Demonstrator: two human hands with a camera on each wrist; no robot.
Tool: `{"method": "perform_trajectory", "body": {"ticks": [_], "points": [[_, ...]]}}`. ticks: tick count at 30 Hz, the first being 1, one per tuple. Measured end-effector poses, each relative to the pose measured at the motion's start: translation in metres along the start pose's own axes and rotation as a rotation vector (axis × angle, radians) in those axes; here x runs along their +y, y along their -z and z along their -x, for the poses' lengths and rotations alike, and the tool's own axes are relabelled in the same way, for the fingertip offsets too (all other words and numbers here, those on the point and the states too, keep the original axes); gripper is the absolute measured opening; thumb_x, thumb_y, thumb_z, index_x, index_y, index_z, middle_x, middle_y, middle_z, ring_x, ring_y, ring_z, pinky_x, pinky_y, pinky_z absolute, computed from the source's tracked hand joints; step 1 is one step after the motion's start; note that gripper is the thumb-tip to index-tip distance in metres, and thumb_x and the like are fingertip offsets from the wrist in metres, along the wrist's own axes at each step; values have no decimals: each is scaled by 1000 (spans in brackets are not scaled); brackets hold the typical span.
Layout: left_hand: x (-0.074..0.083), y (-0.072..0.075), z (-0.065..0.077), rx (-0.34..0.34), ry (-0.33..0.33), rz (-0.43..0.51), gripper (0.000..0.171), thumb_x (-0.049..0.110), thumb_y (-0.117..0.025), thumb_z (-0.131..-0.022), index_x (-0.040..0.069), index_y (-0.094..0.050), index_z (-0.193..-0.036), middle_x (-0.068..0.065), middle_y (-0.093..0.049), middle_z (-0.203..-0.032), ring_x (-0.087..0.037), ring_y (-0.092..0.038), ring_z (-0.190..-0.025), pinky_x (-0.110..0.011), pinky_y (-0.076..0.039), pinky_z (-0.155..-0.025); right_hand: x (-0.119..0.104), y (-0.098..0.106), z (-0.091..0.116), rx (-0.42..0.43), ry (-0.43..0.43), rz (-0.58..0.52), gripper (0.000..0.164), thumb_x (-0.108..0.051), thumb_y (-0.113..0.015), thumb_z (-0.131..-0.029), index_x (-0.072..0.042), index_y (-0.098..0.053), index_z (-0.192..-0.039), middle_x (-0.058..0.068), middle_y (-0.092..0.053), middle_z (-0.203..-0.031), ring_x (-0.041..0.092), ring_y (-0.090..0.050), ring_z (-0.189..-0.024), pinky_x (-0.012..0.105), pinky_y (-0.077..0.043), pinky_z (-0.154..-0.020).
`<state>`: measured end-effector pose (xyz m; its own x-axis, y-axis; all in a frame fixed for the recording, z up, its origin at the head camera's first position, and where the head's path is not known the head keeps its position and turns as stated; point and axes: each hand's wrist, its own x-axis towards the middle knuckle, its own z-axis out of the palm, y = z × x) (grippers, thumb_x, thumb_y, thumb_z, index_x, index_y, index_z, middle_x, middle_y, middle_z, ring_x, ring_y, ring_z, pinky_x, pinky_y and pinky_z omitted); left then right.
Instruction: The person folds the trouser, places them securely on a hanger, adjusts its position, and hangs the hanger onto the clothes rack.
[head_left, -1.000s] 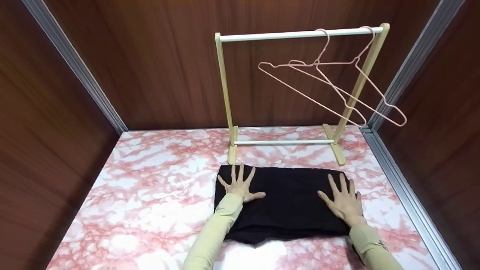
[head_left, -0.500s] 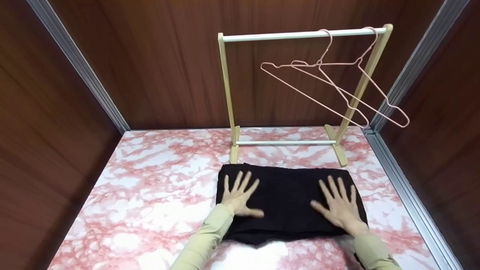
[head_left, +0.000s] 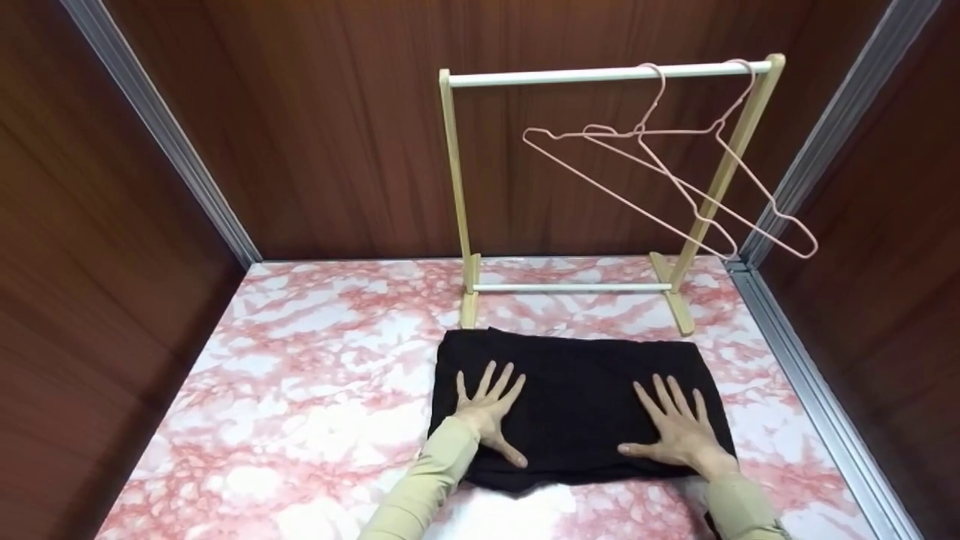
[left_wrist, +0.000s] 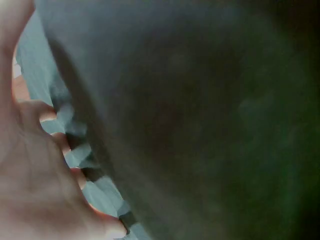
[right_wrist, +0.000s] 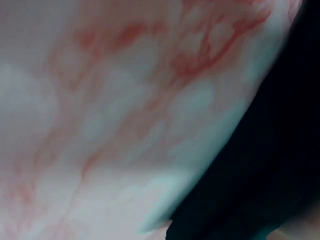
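The surface is a tabletop (head_left: pixel 300 375) marbled in reddish pink and white, bounded on three sides by dark brown wood-grain panels (head_left: pixel 337 150), with grey metal strips (head_left: pixel 161 139) at the corners. Count: one wooden rack (head_left: pixel 457 172) with two white rails (head_left: pixel 555 76), standing towards the back; two pink hangers (head_left: pixel 640 131) (both on the right half of the top rail); one black cloth (head_left: pixel 574 405), lying flat just in front of the rack; two hands. The left hand (head_left: pixel 486 417) and right hand (head_left: pixel 681 433) rest on the cloth, fingers straight and spread.
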<state>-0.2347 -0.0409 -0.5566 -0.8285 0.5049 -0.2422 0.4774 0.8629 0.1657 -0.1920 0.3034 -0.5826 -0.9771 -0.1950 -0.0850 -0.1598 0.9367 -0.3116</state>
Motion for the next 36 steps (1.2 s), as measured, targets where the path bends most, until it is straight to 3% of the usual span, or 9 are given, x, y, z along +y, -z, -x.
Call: {"method": "perform_trajectory", "body": {"ticks": [4, 8, 13, 16, 21, 25, 31, 36], "points": [[-7, -4, -1, 47, -35, 84, 133, 69, -85, -60, 22, -14, -163, -6, -5, -172, -34, 1, -159, -74, 1, -119, 3, -5, 0, 34, 20, -18, 116, -72, -74, -70, -8, -31, -157, 30, -16, -165, 52, -8, -152, 71, 4, -118], [-18, -6, -1, 184, -26, 267, 118, 65, -80, -70, 16, -23, -161, -10, -13, -171, -38, -3, -159, -71, 3, -121, 4, -7, 1, 54, 32, -52, 116, -71, -75, -70, -7, -33, -156, 31, -17, -164, 53, -9, -151, 71, 4, -118], [-30, -7, 1, 426, 69, 493, 90, 45, -77, -83, 5, -38, -153, -22, -27, -164, -46, -19, -153, -65, -13, -124, 6, -4, 2, 37, 22, -75, 111, -67, -74, -74, -8, -31, -157, 31, -14, -165, 53, -6, -152, 72, 7, -117], [-35, -10, 2, 509, 162, 608, 79, 32, -76, -86, 2, -41, -150, -26, -29, -159, -49, -26, -147, -65, -26, -119, 7, -3, 2, 36, 10, -92, 104, -64, -72, -79, -8, -32, -157, 31, -14, -164, 53, -5, -152, 72, 8, -117], [-42, -16, 4, 538, 344, 712, 77, 27, -75, -86, 4, -39, -151, -27, -32, -153, -52, -33, -139, -67, -35, -110, 7, -6, 3, 48, 4, -120, 97, -60, -69, -83, -8, -34, -156, 30, -15, -164, 53, -4, -152, 71, 10, -117], [-49, -20, 8, 552, 433, 732, 78, 28, -75, -85, 3, -39, -150, -28, -39, -143, -53, -40, -130, -63, -37, -107, 7, -7, 1, 51, 6, -125, 96, -60, -69, -83, -9, -34, -156, 30, -15, -165, 53, -4, -152, 71, 11, -118], [-61, -22, 11, 533, 486, 798, 72, 26, -71, -87, -1, -42, -147, -33, -44, -137, -54, -44, -127, -60, -36, -111, 6, -7, -1, 56, 3, -124, 96, -61, -69, -83, -9, -34, -156, 29, -14, -165, 52, -3, -153, 70, 12, -118], [-70, -18, 17, 509, 508, 866, 65, 24, -67, -90, -7, -44, -142, -33, -54, -130, -47, -53, -125, -54, -41, -111, 4, -7, 0, 51, 2, -137, 96, -60, -69, -83, -10, -34, -157, 29, -13, -165, 51, -2, -153, 69, 13, -118]]}}
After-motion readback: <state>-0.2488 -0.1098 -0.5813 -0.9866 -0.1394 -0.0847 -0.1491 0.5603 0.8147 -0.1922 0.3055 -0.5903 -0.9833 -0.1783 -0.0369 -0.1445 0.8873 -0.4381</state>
